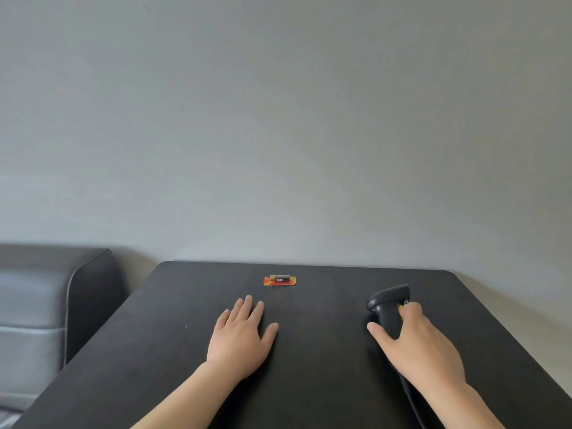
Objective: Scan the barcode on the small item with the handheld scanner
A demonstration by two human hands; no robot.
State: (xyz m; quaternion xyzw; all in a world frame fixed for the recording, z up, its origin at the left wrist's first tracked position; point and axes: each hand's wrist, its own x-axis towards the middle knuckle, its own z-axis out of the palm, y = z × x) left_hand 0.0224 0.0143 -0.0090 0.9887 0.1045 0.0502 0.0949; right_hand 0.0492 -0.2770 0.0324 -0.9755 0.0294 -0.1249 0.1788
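A small red and yellow packet (pixel 279 280) with a dark item on it lies flat near the far edge of the black table (pixel 173 351). My left hand (pixel 241 339) rests palm down on the table, fingers spread, a short way in front of the packet and holding nothing. On the right, a black handheld scanner (pixel 387 308) lies on the table with its head pointing away from me. My right hand (pixel 418 345) is wrapped around its handle, thumb on the left side and fingers over the right. The scanner's cable (pixel 411 400) runs back under my right forearm.
A grey leather sofa (pixel 46 305) stands to the left of the table, its arm close to the table's left corner. A plain grey wall (pixel 278 119) rises just behind the table's far edge.
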